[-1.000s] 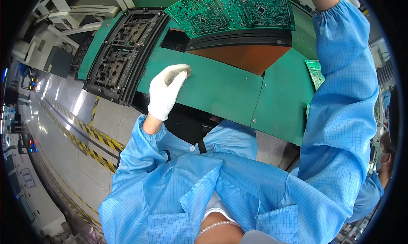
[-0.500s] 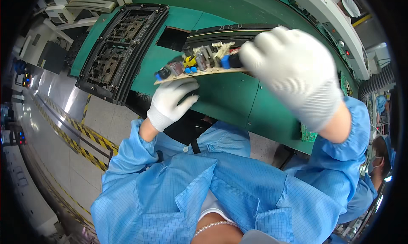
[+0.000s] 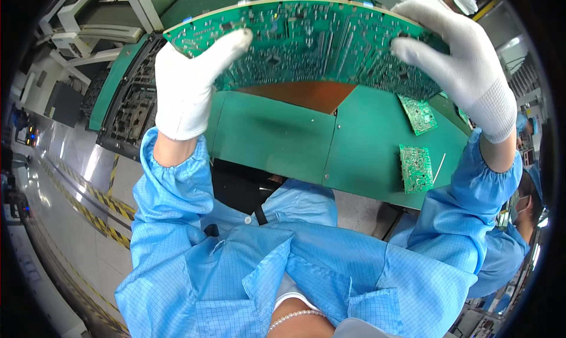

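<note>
A large green circuit board (image 3: 306,43) is held up close in front of me, solder side facing the camera. My left hand (image 3: 188,84), in a white glove, grips its left edge. My right hand (image 3: 460,61), also gloved in white, grips its right edge. Both forearms wear light blue sleeves. The board hides most of the bench top behind it.
Below the board lies a green bench (image 3: 283,143) with an orange-brown panel (image 3: 306,94). Two small green circuit boards (image 3: 416,168) lie on its right side. A black slotted rack (image 3: 130,108) stands at the left. Another person in blue (image 3: 519,220) is at the right edge.
The board was flipped from edge-on to solder side facing me and raised closer. My left hand left the bench and took the board's left edge; my right hand shifted to the right edge.
</note>
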{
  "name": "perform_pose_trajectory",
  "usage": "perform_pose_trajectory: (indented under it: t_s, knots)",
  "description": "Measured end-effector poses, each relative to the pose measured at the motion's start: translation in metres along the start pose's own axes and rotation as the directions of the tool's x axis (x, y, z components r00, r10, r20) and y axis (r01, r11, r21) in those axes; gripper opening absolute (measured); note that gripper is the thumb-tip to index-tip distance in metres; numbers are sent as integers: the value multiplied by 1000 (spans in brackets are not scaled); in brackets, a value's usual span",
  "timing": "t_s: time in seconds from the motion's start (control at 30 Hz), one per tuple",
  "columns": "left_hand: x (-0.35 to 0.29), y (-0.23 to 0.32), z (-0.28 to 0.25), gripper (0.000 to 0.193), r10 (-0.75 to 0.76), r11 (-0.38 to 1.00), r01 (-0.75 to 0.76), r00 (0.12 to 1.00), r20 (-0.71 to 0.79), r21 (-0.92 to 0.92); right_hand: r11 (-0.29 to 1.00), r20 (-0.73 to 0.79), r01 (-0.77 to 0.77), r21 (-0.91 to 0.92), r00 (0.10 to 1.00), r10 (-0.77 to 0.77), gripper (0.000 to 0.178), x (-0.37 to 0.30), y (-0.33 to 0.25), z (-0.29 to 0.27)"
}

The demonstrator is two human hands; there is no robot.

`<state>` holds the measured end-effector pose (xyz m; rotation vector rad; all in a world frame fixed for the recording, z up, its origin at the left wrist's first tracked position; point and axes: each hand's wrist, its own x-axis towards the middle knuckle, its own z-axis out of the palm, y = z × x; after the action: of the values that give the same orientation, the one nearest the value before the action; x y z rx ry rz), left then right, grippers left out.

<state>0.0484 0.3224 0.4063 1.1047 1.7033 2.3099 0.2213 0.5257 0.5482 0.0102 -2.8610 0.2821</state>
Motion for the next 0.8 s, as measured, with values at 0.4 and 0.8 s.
perform_pose_trajectory:
  t_s: [0.4, 0.8]
  knots:
    - [90, -98, -11, 29, -315, 738, 0, 884, -344, -675, 947, -116, -310, -78, 947, 300, 56, 71, 195, 18]
    - [69, -182, -1, 34, -508, 476, 231, 860, -51, -849, 553, -122, -747, 370, 551, 826, 78, 96, 397, 189]
